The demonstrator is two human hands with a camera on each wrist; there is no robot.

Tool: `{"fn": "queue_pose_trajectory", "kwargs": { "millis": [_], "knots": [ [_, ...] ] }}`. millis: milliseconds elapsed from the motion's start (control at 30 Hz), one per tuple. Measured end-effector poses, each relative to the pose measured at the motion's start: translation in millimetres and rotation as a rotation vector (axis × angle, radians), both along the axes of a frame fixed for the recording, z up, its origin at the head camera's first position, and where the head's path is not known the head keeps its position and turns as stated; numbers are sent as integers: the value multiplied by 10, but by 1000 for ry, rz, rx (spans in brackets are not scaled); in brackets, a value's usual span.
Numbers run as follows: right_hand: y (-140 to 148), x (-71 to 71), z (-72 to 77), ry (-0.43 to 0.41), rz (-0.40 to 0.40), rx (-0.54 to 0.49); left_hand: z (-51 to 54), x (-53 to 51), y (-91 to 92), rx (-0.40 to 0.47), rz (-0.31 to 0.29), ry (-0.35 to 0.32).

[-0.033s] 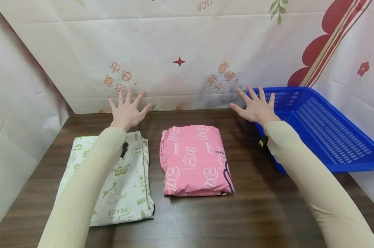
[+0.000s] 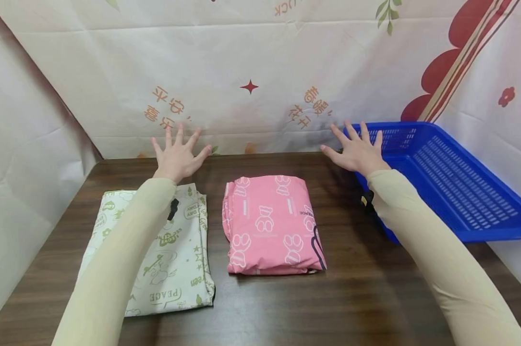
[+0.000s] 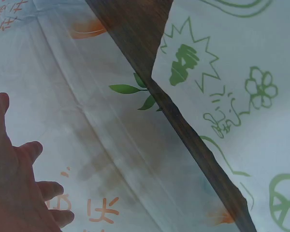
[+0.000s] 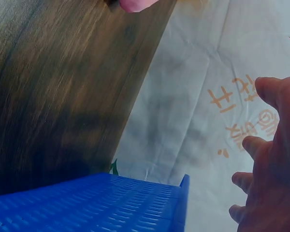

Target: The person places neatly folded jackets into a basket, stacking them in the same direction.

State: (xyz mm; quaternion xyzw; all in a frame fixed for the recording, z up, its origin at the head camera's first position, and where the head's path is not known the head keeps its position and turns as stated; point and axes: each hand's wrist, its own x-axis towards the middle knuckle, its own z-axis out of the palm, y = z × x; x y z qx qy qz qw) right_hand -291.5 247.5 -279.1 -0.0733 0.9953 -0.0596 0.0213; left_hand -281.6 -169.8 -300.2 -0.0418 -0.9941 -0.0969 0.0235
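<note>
Pink folded cloth [image 2: 273, 226]: on the table [image 2: 264, 312], between the left hand [image 2: 176, 158] and right hand [image 2: 359, 151] but nearer the person; whole in the head view, a mere edge in the right wrist view.
White-and-green folded cloth [image 2: 174, 259]: just short of the left hand, partly hidden by the left sleeve [image 2: 117, 259]; the left wrist view adds a flower and peace sign.
Blue basket [image 2: 463, 187]: just right of the right hand; the right wrist view shows a gap between them.
Since the earlier frame: hands, cloths and basket show no visible shift.
Hands: fingers spread wide, grasping nothing.
Arms: both stretched forward.
</note>
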Motion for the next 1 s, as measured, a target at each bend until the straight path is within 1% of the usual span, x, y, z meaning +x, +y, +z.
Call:
{"fn": "queue_pose_trajectory", "kwargs": {
  "millis": [167, 333, 567, 700, 867, 1000],
  "knots": [
    [-13, -9, -51, 4, -8, -26, -6, -6, 17, -2, -2, 12],
    [-11, -12, -129, 0, -4, -46, -43, -1, 33, 2, -3, 20],
    [12, -19, -166, -5, -5, -60, -97, 7, 24, 6, 6, -17],
    [-14, -5, -167, 4, 1, -54, -119, 16, 0, 27, 13, -24],
    [-68, 35, -179, 3, 15, -36, -152, 15, -1, 39, 10, -43],
    [-97, 80, -200, 7, 27, -31, -193, 6, 35, 50, 0, -51]
  ]
}}
